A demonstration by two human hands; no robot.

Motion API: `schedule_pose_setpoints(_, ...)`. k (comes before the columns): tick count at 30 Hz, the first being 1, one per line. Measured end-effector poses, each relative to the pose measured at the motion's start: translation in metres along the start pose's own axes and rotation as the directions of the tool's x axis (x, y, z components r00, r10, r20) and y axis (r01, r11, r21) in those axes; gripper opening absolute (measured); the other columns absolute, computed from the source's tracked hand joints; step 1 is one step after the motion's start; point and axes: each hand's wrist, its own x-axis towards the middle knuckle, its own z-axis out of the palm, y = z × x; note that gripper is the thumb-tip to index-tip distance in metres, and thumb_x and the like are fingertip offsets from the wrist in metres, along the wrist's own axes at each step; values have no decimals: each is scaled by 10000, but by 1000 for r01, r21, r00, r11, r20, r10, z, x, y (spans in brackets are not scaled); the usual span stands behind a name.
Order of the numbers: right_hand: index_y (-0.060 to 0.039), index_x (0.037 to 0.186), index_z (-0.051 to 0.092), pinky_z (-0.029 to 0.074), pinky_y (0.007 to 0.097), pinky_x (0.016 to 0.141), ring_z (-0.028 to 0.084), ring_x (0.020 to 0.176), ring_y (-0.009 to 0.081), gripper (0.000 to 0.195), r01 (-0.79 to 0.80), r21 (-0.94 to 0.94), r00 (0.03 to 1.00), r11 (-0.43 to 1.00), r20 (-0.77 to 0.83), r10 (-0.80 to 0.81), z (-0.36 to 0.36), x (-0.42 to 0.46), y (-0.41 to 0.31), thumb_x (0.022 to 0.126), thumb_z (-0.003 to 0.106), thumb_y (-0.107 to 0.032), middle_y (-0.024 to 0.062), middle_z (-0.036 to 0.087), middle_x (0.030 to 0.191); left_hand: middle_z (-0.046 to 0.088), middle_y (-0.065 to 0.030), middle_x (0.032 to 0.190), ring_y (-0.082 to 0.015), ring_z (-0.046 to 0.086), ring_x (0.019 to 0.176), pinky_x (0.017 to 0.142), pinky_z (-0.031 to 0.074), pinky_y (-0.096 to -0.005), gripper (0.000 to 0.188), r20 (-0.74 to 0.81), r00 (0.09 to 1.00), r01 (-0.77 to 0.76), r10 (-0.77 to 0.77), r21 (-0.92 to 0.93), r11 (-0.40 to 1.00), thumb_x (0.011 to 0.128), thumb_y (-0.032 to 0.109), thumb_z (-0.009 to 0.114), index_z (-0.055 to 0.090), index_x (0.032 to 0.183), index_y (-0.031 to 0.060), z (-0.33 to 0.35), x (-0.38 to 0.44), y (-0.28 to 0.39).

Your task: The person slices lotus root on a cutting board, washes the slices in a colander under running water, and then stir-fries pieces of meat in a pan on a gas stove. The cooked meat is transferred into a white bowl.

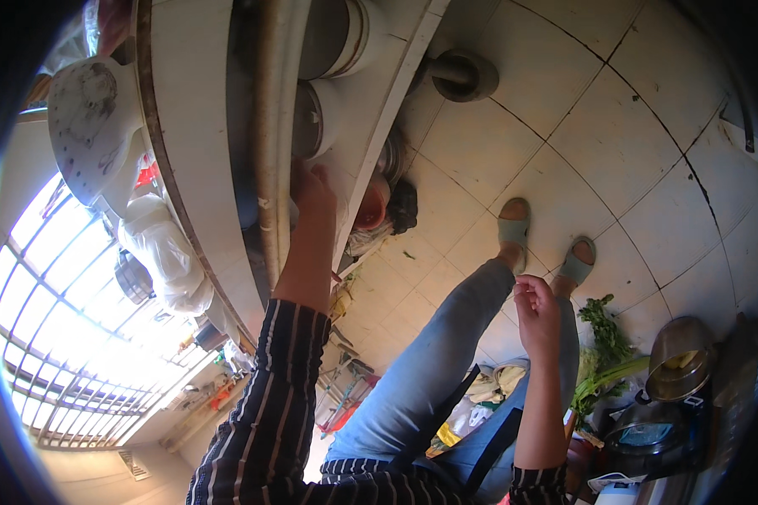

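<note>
My left hand (316,189) reaches into a tiled shelf (354,132) under the counter, close to a white lidded container (316,120). Its fingertips are in shadow, so I cannot make out whether they grip anything. A larger pale container (338,38) stands farther along the same shelf. In front of the opening runs a whitish pipe (275,145). My right hand (535,306) hangs in front of my lower legs, fingers loosely curled and nothing visible in them.
A stone mortar with a pestle (461,72) stands on the tiled floor. Below the shelf are a reddish bowl (371,207) and a black plastic bag (405,207). Leafy greens (600,341) and a metal pot (676,369) lie at right. A white plastic bag (164,259) sits on the counter.
</note>
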Motion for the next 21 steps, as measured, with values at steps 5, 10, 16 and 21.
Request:
schedule_pose_setpoints(5,-41,1041,615,504,270,701,619,783,136,166,267,-193,960,944,143,-243,37,39,-42,893,618,-114,82,632,910,516,-40,1120,-167,517,914,747,481,-307,356,-16,999,-43,45,109,993,941,311,549,492,1237,122,-11,39,-2)
schedule_pose_setpoints(10,-69,1142,574,524,303,760,623,824,229,285,583,-145,780,800,376,-500,112,111,-119,860,611,-63,107,599,951,517,-44,1133,-175,521,929,760,480,-313,367,-59,998,-26,27,29,999,942,321,538,487,1245,120,-5,43,-20)
schedule_pose_setpoints(16,-27,1284,449,496,432,852,592,994,373,479,615,-393,786,683,245,-567,238,178,-195,864,580,-216,220,539,1117,519,-48,1150,-184,525,947,775,480,-321,381,-80,997,-11,7,-42,999,944,332,525,482,1256,118,-4,34,-30)
schedule_pose_setpoints(21,-85,1400,260,497,514,831,579,956,498,670,630,-363,773,686,374,-513,295,232,-177,846,593,-263,310,456,1159,520,-52,1163,-192,528,961,788,480,-327,393,-86,996,9,-17,-82,997,945,341,515,477,1264,116,-8,21,-33)
